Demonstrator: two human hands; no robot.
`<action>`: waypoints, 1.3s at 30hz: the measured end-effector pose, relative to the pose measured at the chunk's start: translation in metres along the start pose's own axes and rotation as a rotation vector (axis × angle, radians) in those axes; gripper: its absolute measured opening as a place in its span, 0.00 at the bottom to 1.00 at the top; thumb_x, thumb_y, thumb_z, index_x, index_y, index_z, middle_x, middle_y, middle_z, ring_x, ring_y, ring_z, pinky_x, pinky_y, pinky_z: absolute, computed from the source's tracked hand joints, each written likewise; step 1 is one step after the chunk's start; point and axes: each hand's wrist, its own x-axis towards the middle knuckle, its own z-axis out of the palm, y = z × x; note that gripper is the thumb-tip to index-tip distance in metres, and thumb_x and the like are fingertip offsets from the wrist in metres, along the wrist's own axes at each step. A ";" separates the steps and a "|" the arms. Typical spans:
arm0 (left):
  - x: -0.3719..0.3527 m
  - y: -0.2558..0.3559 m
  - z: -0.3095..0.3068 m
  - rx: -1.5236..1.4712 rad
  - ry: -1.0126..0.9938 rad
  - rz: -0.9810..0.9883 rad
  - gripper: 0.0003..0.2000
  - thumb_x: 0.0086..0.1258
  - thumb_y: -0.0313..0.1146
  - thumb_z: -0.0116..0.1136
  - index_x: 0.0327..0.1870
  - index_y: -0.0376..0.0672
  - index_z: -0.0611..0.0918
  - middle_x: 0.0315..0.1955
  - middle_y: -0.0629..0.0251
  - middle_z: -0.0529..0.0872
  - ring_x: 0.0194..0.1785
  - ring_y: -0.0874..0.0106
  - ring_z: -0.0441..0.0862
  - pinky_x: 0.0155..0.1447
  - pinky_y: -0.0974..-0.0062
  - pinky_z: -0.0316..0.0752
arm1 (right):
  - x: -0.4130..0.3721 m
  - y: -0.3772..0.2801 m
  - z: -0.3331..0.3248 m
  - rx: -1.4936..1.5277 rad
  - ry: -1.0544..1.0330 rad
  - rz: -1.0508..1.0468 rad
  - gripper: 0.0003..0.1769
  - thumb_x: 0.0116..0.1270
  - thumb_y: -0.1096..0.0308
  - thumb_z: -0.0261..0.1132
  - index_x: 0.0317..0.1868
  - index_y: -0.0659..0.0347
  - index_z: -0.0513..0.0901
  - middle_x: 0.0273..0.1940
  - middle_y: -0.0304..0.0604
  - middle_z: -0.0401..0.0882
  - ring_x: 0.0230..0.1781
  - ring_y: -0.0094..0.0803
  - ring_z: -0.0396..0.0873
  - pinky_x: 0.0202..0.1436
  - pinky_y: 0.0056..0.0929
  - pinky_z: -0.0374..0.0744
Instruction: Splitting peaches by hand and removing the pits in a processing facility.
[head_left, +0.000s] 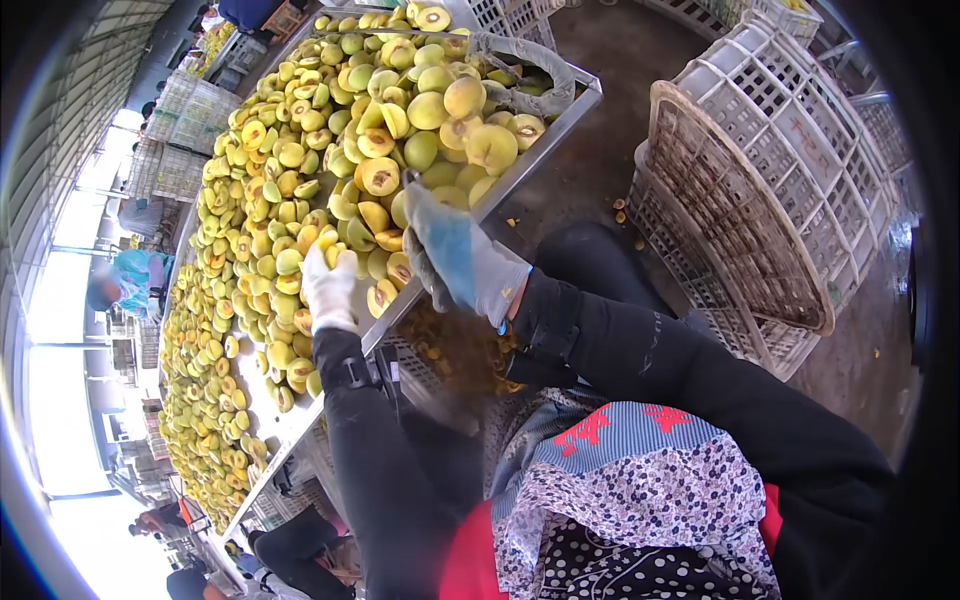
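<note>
A metal table bears a large heap of yellow-green fruit, much of it halved, some with the brown pit showing. My left hand, in a white glove, has its fingers closed on a piece of fruit at the table's near edge. My right hand, in a grey and blue glove, is over that edge beside the whole fruits and halves, its fingers bent. A dark pointed tip shows at its fingers; what it holds is too hidden to name.
Stacked plastic crates and a wicker basket stand on the right. Below the table edge is a crate with fruit scraps. A co-worker is across the table; other people's legs show at the bottom left.
</note>
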 end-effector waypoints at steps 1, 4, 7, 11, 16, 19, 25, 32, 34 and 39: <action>-0.007 -0.003 -0.004 -0.467 0.018 -0.211 0.22 0.61 0.27 0.64 0.58 0.37 0.80 0.52 0.53 0.83 0.56 0.59 0.79 0.66 0.66 0.72 | 0.001 0.007 0.002 -0.070 -0.060 -0.099 0.30 0.76 0.38 0.50 0.27 0.55 0.74 0.16 0.36 0.70 0.09 0.25 0.64 0.10 0.27 0.61; -0.045 0.011 -0.034 0.348 0.092 0.548 0.25 0.60 0.20 0.61 0.62 0.37 0.76 0.54 0.52 0.82 0.56 0.55 0.80 0.63 0.67 0.75 | 0.023 0.064 0.003 -0.284 -0.249 -0.386 0.22 0.79 0.51 0.53 0.39 0.61 0.83 0.27 0.40 0.81 0.21 0.21 0.76 0.23 0.19 0.72; -0.079 0.052 -0.039 0.163 0.129 0.392 0.21 0.70 0.28 0.57 0.64 0.37 0.74 0.53 0.52 0.83 0.54 0.55 0.82 0.61 0.67 0.76 | 0.019 0.086 0.008 -0.539 -0.307 -0.528 0.18 0.79 0.59 0.57 0.52 0.66 0.84 0.39 0.48 0.87 0.35 0.21 0.78 0.38 0.27 0.77; -0.102 0.070 -0.032 0.060 0.218 0.286 0.18 0.77 0.36 0.52 0.62 0.36 0.76 0.49 0.55 0.86 0.50 0.59 0.85 0.57 0.68 0.79 | 0.012 0.084 0.007 -0.835 -0.317 -0.432 0.21 0.79 0.55 0.57 0.51 0.68 0.82 0.36 0.58 0.85 0.34 0.25 0.77 0.39 0.35 0.77; -0.107 0.072 -0.024 0.153 0.352 0.471 0.15 0.73 0.28 0.56 0.59 0.36 0.78 0.50 0.54 0.85 0.50 0.63 0.85 0.55 0.69 0.80 | 0.016 0.095 0.007 -0.823 -0.242 -0.526 0.25 0.76 0.46 0.57 0.42 0.63 0.85 0.32 0.60 0.84 0.36 0.56 0.83 0.38 0.43 0.78; -0.109 0.067 -0.018 0.103 0.382 0.508 0.16 0.70 0.23 0.59 0.58 0.35 0.78 0.49 0.54 0.84 0.49 0.65 0.84 0.54 0.71 0.80 | 0.009 0.088 0.009 -0.880 -0.238 -0.524 0.28 0.76 0.44 0.56 0.40 0.65 0.84 0.31 0.62 0.82 0.34 0.58 0.82 0.37 0.44 0.77; -0.114 0.084 -0.006 -0.679 0.449 -0.101 0.21 0.78 0.44 0.49 0.57 0.33 0.73 0.46 0.54 0.80 0.47 0.66 0.81 0.55 0.68 0.80 | 0.009 0.093 0.008 -0.988 -0.241 -0.534 0.34 0.76 0.42 0.54 0.33 0.70 0.83 0.27 0.65 0.78 0.29 0.62 0.78 0.32 0.47 0.74; -0.107 0.020 0.007 0.224 0.613 0.138 0.40 0.70 0.57 0.53 0.66 0.24 0.66 0.57 0.40 0.77 0.58 0.49 0.79 0.63 0.63 0.76 | 0.005 0.095 0.012 -0.853 -0.310 -0.409 0.29 0.76 0.45 0.57 0.40 0.68 0.84 0.31 0.61 0.83 0.32 0.48 0.83 0.37 0.42 0.77; -0.110 0.014 0.006 0.279 0.602 0.156 0.41 0.69 0.55 0.55 0.69 0.23 0.64 0.60 0.35 0.75 0.62 0.45 0.77 0.65 0.60 0.74 | 0.009 0.106 0.013 -0.747 -0.337 -0.358 0.28 0.77 0.47 0.57 0.41 0.69 0.83 0.31 0.60 0.83 0.32 0.41 0.84 0.37 0.39 0.77; -0.118 0.034 0.001 0.160 0.547 0.146 0.40 0.72 0.53 0.53 0.70 0.21 0.62 0.63 0.30 0.71 0.65 0.41 0.74 0.67 0.56 0.73 | 0.011 0.105 0.012 -0.737 -0.403 -0.278 0.29 0.78 0.45 0.55 0.43 0.68 0.84 0.33 0.56 0.85 0.34 0.34 0.83 0.40 0.35 0.78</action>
